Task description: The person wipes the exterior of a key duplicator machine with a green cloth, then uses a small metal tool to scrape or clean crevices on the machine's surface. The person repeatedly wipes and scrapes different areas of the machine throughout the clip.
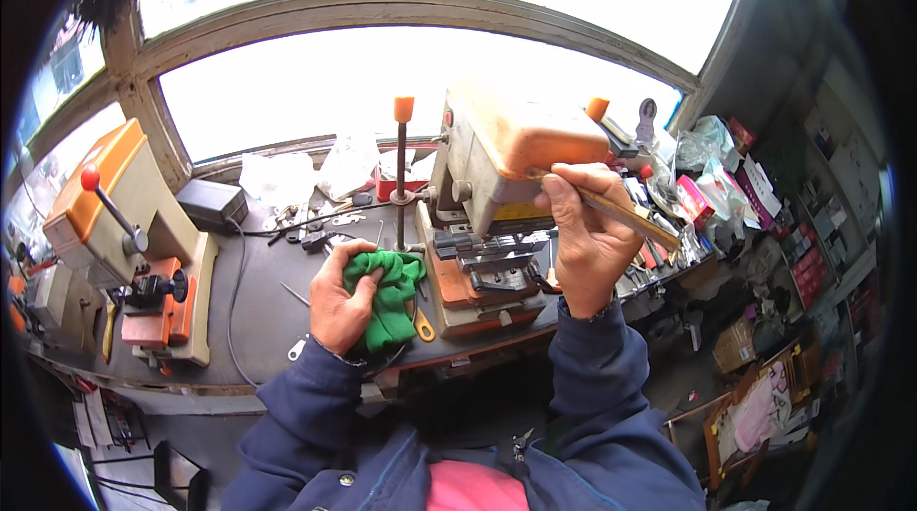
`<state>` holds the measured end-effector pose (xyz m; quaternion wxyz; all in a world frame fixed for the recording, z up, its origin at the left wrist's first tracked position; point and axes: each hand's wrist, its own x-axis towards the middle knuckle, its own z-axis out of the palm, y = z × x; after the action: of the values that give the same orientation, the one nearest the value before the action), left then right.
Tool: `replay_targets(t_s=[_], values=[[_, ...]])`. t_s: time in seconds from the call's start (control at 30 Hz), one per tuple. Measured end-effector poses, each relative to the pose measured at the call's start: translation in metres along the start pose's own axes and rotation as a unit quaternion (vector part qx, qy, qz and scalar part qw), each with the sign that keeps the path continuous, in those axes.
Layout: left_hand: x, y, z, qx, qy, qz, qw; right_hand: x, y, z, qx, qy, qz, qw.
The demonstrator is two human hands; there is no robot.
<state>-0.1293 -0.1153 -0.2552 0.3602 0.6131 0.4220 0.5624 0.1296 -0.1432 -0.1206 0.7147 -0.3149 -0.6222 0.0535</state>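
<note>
My left hand [344, 299] is closed around a bunched green cloth [390, 293], low over the front of the workbench. My right hand [594, 239] is raised beside the key cutting machine [463, 150], fingers pinching a long brown wooden stick-like tool [621, 213]. The tool slants, with its narrow end near the machine's orange cover and its broader end toward the lower right; its exact kind I cannot make out. Below the cover sits the machine's metal clamp [492, 248]. An upright lever with an orange knob [404, 110] stands at its left side.
A second orange and cream machine [124, 224] with a red-knobbed lever stands at left. Loose keys [339, 219], a black box [210, 203] and a cable lie on the bench [258, 296]. A yellow-handled tool [424, 326] lies beside the cloth. Plastic bags [707, 143] and packages crowd the right.
</note>
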Motion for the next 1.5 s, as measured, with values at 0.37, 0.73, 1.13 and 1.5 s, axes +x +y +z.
replay_targets(t_s=[0.37,0.73,1.13,1.5], values=[[0.0,-0.002,0.002,-0.004,0.001,0.01,1.0,0.004,0.003,0.0,0.021,0.005,0.006,1.0],[0.0,-0.004,0.003,-0.006,-0.003,0.024,1.0,0.007,0.003,-0.009,0.023,0.019,0.007,1.0],[0.001,-0.008,0.004,-0.025,-0.006,0.014,1.0,0.002,0.0,-0.009,0.051,0.002,0.053,0.997],[0.001,-0.007,0.004,-0.028,-0.006,0.002,1.0,-0.008,0.005,-0.004,0.078,-0.002,0.061,0.995]])
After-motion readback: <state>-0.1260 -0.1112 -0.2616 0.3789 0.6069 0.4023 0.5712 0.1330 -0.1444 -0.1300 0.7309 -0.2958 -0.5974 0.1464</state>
